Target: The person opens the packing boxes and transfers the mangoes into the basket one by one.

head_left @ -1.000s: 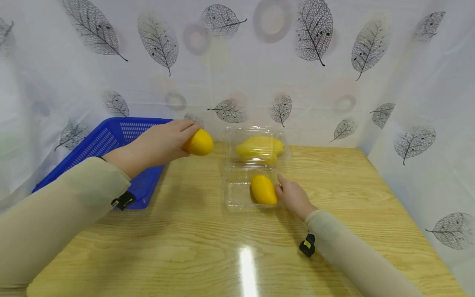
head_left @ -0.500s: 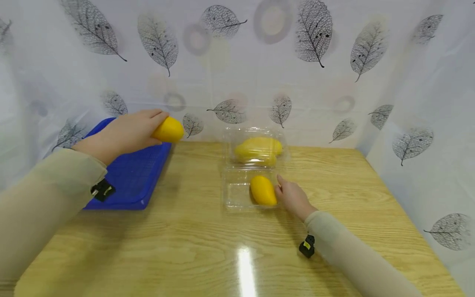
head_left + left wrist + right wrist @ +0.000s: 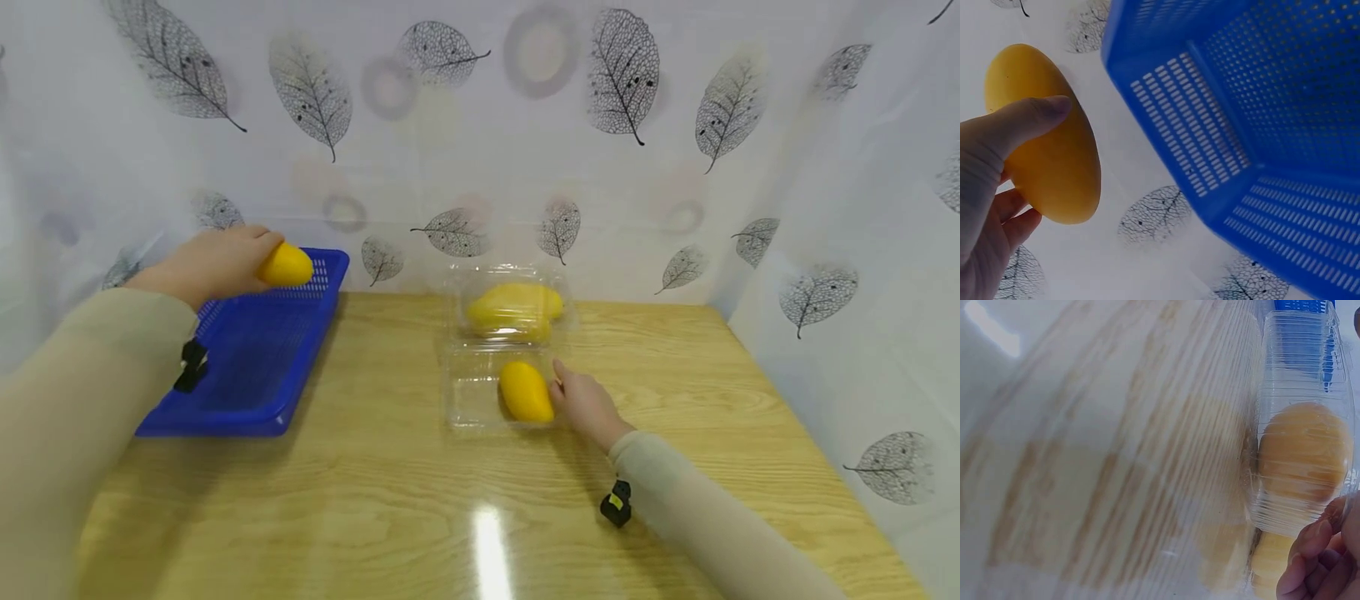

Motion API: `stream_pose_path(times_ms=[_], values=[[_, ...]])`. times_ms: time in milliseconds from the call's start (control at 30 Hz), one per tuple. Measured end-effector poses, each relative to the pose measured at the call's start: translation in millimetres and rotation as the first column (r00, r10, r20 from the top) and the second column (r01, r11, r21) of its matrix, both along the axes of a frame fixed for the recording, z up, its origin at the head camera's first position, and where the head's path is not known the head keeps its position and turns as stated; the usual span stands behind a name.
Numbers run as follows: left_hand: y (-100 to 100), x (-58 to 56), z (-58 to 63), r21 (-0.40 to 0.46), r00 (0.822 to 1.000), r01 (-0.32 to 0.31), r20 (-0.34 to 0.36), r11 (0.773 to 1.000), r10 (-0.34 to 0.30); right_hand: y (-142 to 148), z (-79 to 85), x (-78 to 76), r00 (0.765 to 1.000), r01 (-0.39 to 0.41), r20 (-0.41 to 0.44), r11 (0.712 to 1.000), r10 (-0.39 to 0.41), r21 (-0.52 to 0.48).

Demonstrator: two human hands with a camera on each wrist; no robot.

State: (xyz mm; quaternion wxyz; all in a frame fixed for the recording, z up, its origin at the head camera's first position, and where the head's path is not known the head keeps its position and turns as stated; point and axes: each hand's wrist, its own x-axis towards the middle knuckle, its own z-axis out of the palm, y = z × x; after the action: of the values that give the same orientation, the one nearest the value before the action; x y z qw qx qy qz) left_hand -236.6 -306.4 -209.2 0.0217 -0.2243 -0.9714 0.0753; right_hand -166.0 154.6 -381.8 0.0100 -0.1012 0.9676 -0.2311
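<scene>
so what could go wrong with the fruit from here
The left hand holds one fruit up near the blue basket; it could slip and drop. The right hand grips the edge of the clear box, so a tug might tip it and send the fruit inside rolling.

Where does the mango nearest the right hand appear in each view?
Head: mango, below and slightly right of centre.
Left wrist: absent; another mango shows.
Right wrist: mango at the right, behind clear plastic.
Shared landmark: blue basket, at left, right and top right respectively.

A wood-grain table (image 3: 390,500) carries a blue basket (image 3: 247,423) and a clear plastic container (image 3: 474,403).
</scene>
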Motion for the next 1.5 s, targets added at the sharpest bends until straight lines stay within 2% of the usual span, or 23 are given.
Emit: stream_pose_path(times_ms=[167, 300, 500, 667, 767, 933, 1167, 1367, 1500], values=[[-13, -11.0, -11.5, 0.010, 0.998, -0.050, 0.040, 0.999, 0.050, -2, -6.4, 0.7, 1.000, -0.004, -0.022, 1.000, 0.004, 0.010], [-26, -16.2, -23.4, 0.009, 0.996, -0.076, 0.050, 0.997, 0.075, -5, -12.2, 4.4, 1.000, -0.010, -0.006, 1.000, 0.010, 0.007], [-42, -21.8, -39.5, -0.020, 0.994, -0.093, 0.053, 0.995, 0.094, -8, -15.3, 11.0, 1.000, 0.002, 0.020, 1.000, -0.002, -0.005], [-49, -22.8, -44.9, -0.004, 0.985, -0.144, 0.094, 0.990, 0.143, -8, -14.9, 12.6, 1.000, 0.001, 0.008, 1.000, -0.001, 0.003], [-52, -22.2, -45.7, 0.004, 0.983, -0.154, 0.107, 0.988, 0.152, -7, -14.7, 12.8, 1.000, -0.004, -0.001, 1.000, 0.004, -0.001], [-50, -21.3, -50.3, -0.013, 0.986, -0.133, 0.104, 0.991, 0.134, -6, -16.1, 14.0, 1.000, -0.004, 0.002, 1.000, 0.004, -0.002], [-51, -23.0, -65.3, -0.010, 0.975, -0.192, 0.114, 0.981, 0.192, -6, -17.0, 15.9, 1.000, -0.009, 0.011, 1.000, 0.009, 0.003], [-54, -27.5, -78.8, -0.037, 0.978, -0.177, 0.103, 0.983, 0.180, -7, -16.2, 17.9, 1.000, -0.002, 0.020, 1.000, 0.002, 0.002], [-55, -29.0, -90.2, -0.031, 0.974, -0.186, 0.126, 0.982, 0.188, -8, -15.8, 18.1, 1.000, -0.014, 0.004, 1.000, 0.014, -0.005]])
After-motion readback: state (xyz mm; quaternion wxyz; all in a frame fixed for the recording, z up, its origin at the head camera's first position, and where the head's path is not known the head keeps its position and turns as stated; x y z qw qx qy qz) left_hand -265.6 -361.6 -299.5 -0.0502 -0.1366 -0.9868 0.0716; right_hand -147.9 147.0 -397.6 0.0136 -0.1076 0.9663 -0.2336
